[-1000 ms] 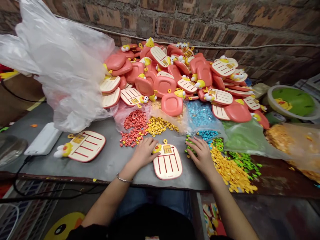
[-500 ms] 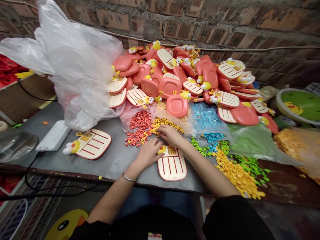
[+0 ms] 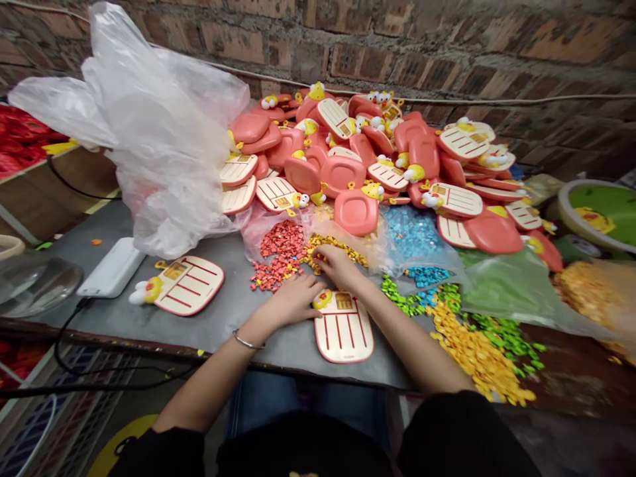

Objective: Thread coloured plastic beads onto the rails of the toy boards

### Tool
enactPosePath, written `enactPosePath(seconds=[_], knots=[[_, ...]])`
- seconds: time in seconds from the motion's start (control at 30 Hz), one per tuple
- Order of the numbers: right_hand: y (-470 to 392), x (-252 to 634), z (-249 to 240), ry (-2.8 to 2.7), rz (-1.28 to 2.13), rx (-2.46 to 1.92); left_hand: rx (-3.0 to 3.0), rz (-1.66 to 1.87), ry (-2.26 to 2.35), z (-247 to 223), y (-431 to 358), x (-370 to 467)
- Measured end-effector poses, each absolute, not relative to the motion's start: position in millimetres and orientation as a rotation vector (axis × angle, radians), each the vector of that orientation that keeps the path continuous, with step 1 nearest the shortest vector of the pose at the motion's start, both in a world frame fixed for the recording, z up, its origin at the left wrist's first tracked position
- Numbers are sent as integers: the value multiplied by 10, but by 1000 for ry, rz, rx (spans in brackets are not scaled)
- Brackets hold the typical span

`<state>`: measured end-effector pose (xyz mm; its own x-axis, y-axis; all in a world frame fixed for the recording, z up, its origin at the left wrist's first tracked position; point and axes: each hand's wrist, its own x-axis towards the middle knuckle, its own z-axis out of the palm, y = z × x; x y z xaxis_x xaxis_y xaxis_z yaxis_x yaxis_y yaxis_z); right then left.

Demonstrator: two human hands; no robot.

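Note:
A cream toy board (image 3: pixel 344 334) with red slots, a red rim and a yellow animal head lies near the table's front edge. Beside its upper left corner is my left hand (image 3: pixel 294 299), fingers stretched out and thumb at the board's edge. My right hand (image 3: pixel 338 268) reaches past the board to a heap of small yellow pieces (image 3: pixel 342 246). Its fingers are bent together at the pieces; what is between the fingertips is hidden. Small red pieces (image 3: pixel 278 265) lie just left of that heap.
Another slotted board (image 3: pixel 191 285) lies at left, near a white power bank (image 3: pixel 112 268). Behind are a pile of red-backed boards (image 3: pixel 342 173) and a big clear plastic bag (image 3: pixel 163 132). Blue (image 3: pixel 427 273), green (image 3: pixel 511 341) and larger yellow pieces (image 3: pixel 472 351) spread at right.
My left hand has drawn slightly left, off the board's yellow head. My right hand stays at the yellow heap, its fingers a little more bent. The view has shifted slightly.

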<state>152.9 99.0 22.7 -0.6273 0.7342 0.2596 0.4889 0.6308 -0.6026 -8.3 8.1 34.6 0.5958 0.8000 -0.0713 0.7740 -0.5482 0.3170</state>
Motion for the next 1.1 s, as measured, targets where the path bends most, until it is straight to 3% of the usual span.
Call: enactPosePath(seconds=[0.17, 0.5, 0.8, 1.1], knots=[[458, 2114, 283, -1892, 866, -1021, 2475, 206, 1140, 300, 135, -311], [15, 2381, -49, -2141, 455, -1200, 2444, 289, 1040, 117, 15, -190], [-147, 2434, 3, -2093, 815, -1205, 2488, 314, 1084, 10, 41, -194], [-76, 1946, 89, -2344, 931, -819, 2527, 351, 1120, -25, 47, -191]])
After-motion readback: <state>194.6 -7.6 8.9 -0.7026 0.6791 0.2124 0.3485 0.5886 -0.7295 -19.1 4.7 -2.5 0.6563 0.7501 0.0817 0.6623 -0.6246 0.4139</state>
